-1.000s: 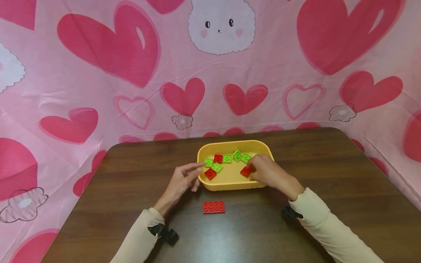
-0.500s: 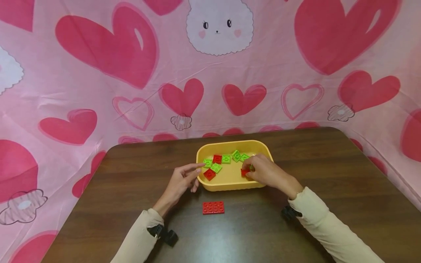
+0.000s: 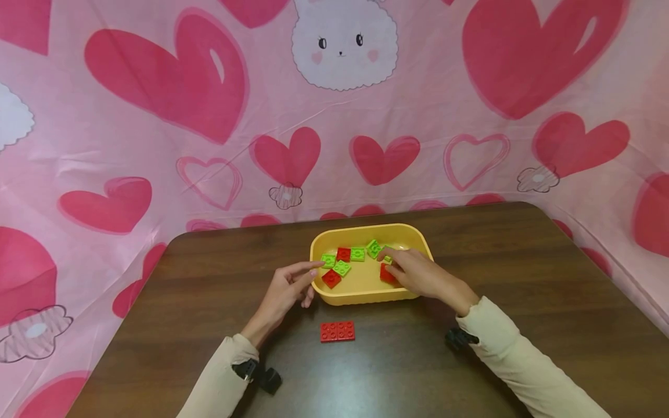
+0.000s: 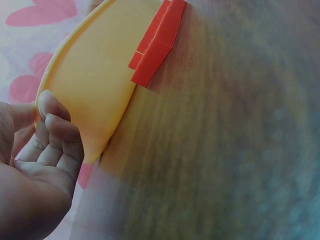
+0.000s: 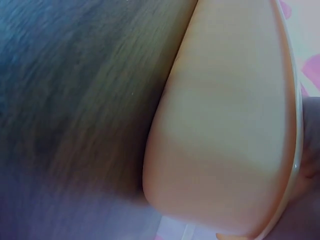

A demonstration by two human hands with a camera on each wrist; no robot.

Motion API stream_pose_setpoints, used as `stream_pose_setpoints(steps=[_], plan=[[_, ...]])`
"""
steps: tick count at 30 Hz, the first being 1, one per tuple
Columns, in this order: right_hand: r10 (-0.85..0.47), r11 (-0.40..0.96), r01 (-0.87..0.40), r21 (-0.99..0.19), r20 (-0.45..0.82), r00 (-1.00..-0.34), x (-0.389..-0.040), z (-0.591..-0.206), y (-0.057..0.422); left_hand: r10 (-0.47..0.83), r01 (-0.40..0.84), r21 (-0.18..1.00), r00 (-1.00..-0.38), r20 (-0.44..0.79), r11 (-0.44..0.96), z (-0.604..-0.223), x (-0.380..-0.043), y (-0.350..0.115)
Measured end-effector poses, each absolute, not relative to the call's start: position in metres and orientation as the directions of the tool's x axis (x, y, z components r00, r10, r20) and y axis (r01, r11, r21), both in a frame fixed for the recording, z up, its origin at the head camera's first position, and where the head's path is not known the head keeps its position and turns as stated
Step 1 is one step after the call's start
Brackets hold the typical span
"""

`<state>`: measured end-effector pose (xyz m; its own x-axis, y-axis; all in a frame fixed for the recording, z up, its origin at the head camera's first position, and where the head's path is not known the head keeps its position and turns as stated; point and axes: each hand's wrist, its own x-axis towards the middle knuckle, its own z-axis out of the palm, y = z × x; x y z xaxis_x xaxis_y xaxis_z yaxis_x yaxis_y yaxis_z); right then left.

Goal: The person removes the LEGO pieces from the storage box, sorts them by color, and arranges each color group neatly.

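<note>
At the left end of the yellow tray, my left hand holds the rim, its index finger reaching over the edge. In the left wrist view the fingers of the left hand meet the tray's rim. My right hand is inside the tray at the right, fingers spread and bent downward. Under its thumb lies a red brick, partly covered. A green brick shows behind the thumb, below the index finger. The right wrist view shows mostly the tray's outer wall; the fingers there are hidden behind it.
Two red bricks sit side by side on the brown table in front of the tray. Left in the tray are more flat pieces, among them a red brick and a green brick. A pink heart-print cloth hangs behind.
My right hand's fingers have loosened from the red brick, and the index finger has stretched out farther left over it. The left hand keeps its place on the tray.
</note>
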<state>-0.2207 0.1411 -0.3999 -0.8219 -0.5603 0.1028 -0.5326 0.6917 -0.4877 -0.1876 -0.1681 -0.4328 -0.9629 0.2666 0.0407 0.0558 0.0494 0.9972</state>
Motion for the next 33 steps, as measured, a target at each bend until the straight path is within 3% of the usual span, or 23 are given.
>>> stream_pose_setpoints(steps=[20,33], plan=[[-0.529,0.612,-0.472,-0.635,0.114,-0.841,-0.220,-0.388,0.144,0.256,0.045,0.996,-0.966,0.025,0.071,-0.434,-0.188,-0.169],[-0.515,0.595,-0.548,-0.587,0.245,-0.821,-0.214,-0.377,0.145,0.265,0.052,0.996,-0.964,0.031,0.070,-0.434,-0.187,-0.169]])
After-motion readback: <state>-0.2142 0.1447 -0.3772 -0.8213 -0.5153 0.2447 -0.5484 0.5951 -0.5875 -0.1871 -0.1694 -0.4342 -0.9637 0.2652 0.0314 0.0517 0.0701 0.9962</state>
